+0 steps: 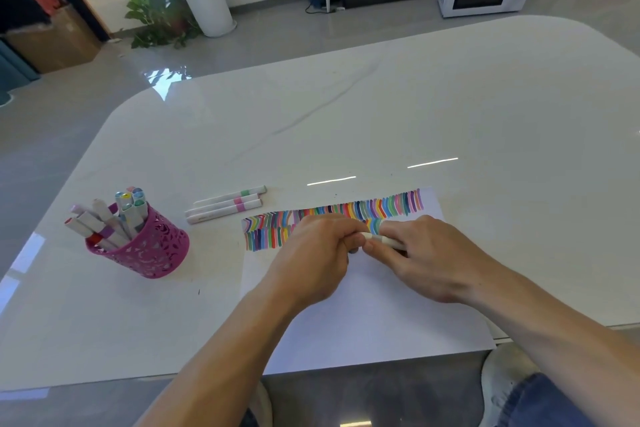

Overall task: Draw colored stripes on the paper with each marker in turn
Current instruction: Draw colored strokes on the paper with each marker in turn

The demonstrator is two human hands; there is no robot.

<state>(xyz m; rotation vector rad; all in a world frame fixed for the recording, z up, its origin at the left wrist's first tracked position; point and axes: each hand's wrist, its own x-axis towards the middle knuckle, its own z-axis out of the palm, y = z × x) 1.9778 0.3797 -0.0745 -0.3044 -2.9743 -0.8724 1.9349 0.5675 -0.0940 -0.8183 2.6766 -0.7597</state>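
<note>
Gripping one white marker [382, 240] between my left hand [311, 253] and right hand [422, 253], fingers curled round it, I hold it above the striped paper [381, 315], which reaches the near edge of the table [450, 107]. Bare surface spreads beyond and rightward; at left, a pink holder [152, 253] stands packed with markers [129, 208].

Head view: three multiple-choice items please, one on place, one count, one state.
1. Where is the cup relative to the paper?
A) left of it B) on it C) right of it
2. How many loose markers lie on the table?
A) one B) three C) five
3. The left hand and right hand are:
A) flat on the paper B) both gripping one marker C) reaching into the cup

A: the cup stands on the table left of the paper.
B: three lie side by side.
B: both hands' fingers curl round the same marker.
</note>
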